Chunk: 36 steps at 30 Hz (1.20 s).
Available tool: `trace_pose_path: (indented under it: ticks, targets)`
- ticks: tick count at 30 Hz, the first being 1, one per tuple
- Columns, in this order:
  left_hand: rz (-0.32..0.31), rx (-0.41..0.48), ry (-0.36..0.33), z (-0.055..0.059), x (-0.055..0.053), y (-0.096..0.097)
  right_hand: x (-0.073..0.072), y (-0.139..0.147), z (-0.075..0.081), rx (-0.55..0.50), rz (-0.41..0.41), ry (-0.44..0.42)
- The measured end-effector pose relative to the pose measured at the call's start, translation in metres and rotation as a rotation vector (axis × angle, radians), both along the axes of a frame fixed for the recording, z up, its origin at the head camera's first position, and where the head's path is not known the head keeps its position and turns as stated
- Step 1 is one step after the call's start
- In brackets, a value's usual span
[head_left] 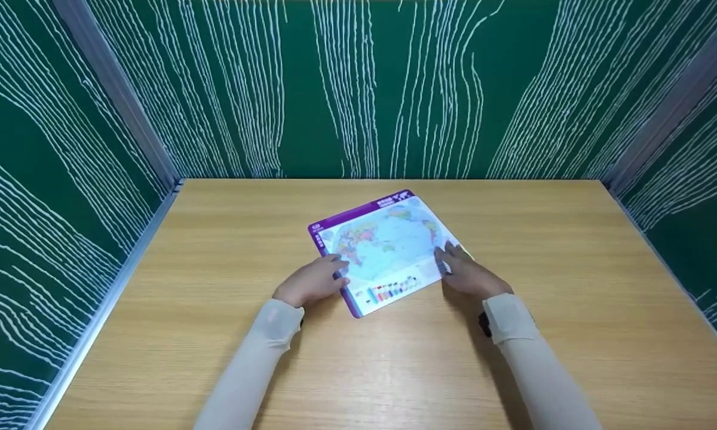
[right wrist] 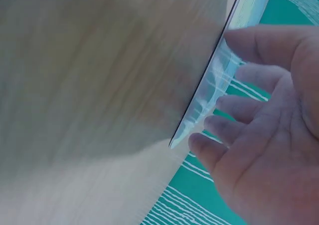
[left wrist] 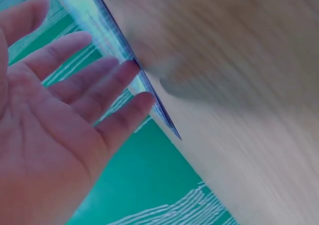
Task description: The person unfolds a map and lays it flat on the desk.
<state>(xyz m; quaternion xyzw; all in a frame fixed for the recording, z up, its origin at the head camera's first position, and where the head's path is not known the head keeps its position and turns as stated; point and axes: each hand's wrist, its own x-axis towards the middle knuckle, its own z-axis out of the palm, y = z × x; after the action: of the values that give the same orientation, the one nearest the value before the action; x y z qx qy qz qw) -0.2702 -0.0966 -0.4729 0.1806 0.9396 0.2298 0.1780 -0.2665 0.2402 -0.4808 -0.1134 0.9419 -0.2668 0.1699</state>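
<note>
A thin flat world map sheet point(head_left: 388, 239) with a purple border lies tilted on the table in the head view, its picture side up. My left hand point(head_left: 313, 279) is at its left edge, fingertips over the border. Across from it, my right hand point(head_left: 469, 273) has its fingers on the lower right edge. Both wrist views show loosely extended fingers beside the thin edge of the map sheet point(left wrist: 112, 38) point(right wrist: 212, 75). Neither hand visibly curls around the sheet.
The wooden table point(head_left: 215, 239) spreads around the map. Green panels with wavy white lines point(head_left: 302, 89) stand behind and on both sides, joined by grey posts point(head_left: 119, 89) at the back corners.
</note>
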Motion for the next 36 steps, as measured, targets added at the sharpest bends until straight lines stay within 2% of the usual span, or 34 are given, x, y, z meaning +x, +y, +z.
trace_pose_path:
  ticks: [5,11,15,18,23,29,36]
  targets:
    - [0.057,0.078,0.015,0.000,-0.011,-0.010,0.005,-0.002,-0.005,-0.034,0.024,0.081]
    - [0.120,0.057,0.099,0.000,-0.030,-0.026,0.014,-0.011,-0.004,-0.061,-0.071,0.049]
    - [0.143,0.063,0.128,-0.001,-0.043,-0.033,0.019,-0.021,-0.005,-0.086,-0.078,0.056]
    - [0.132,0.058,0.128,-0.002,-0.051,-0.036,0.023,-0.030,-0.006,-0.094,-0.078,0.076]
    - [0.097,-0.003,0.113,-0.004,-0.060,-0.035,0.029,-0.046,-0.007,-0.082,-0.099,0.082]
    - [0.107,-0.030,0.058,-0.005,-0.064,-0.032,0.032,-0.055,-0.007,-0.042,-0.116,0.058]
    - [0.063,-0.043,0.045,-0.009,-0.066,-0.029,0.031,-0.057,-0.010,-0.011,-0.054,0.098]
